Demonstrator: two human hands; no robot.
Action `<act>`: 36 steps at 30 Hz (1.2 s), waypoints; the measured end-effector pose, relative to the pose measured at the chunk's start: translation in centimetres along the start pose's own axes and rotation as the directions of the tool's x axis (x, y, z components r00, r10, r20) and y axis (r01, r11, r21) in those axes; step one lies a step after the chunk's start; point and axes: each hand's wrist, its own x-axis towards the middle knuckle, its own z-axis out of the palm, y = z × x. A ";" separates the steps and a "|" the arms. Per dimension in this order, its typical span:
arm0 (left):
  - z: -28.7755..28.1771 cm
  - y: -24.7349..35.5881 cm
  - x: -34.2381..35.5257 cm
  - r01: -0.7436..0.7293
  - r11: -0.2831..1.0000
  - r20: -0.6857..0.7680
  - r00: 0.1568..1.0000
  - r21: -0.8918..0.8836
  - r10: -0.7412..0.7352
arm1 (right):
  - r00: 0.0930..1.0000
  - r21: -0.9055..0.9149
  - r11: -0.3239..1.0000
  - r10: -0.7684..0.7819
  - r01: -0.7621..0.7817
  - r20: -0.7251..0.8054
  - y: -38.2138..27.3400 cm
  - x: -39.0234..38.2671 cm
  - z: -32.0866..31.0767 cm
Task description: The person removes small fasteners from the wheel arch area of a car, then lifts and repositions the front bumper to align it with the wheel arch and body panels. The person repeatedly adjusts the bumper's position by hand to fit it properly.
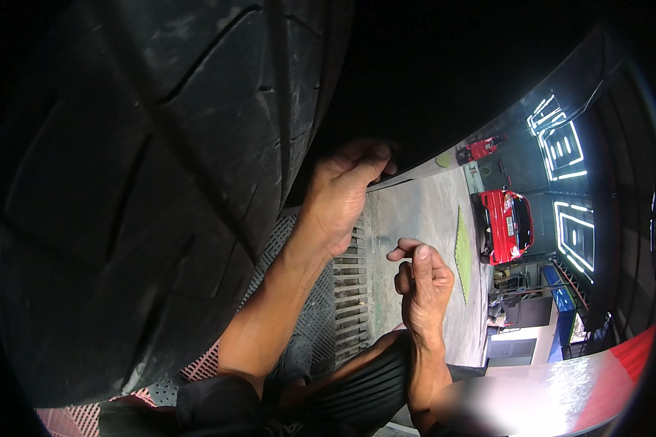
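A large black tire (146,204) with grooved tread fills the left side, close to me. My left hand (346,178) reaches up beside it into the dark wheel well (430,80), at the lower edge of the car's body. Its fingers are curled closed and partly lost in shadow, so what they grip cannot be made out. Lower and to the right, my right hand (426,284) is raised in the air, touching nothing. Its thumb is up, the index finger is bent out apart from it, and the other fingers curl loosely with nothing visible in them.
A shiny dark body panel (517,109) curves along the upper right, reflecting lights. Below lie a slotted floor drain (350,291), perforated mats (204,364) and concrete floor (397,215). A red car (506,226) stands farther off near a green floor strip (461,251). A white-and-red surface (561,386) borders the lower right.
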 end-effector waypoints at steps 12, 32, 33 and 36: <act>-0.8 -0.8 0.4 -0.118 0.989 0.091 0.990 0.094 0.109 | 1.000 0.039 0.999 0.011 -0.011 0.007 -0.4 0.0 0.3; -1.7 0.2 3.1 -0.132 0.916 0.178 0.982 0.378 0.068 | 0.987 0.302 0.940 0.157 -0.159 0.030 -0.8 0.3 0.3; -1.9 -0.1 3.3 -0.112 0.917 0.189 0.981 0.384 0.041 | 0.972 0.438 0.871 0.234 -0.223 0.030 -1.1 0.7 -0.2; -1.2 1.2 3.6 -0.167 0.838 0.198 0.977 0.519 0.073 | 0.953 0.615 0.738 0.294 -0.279 0.080 -0.5 1.7 -2.2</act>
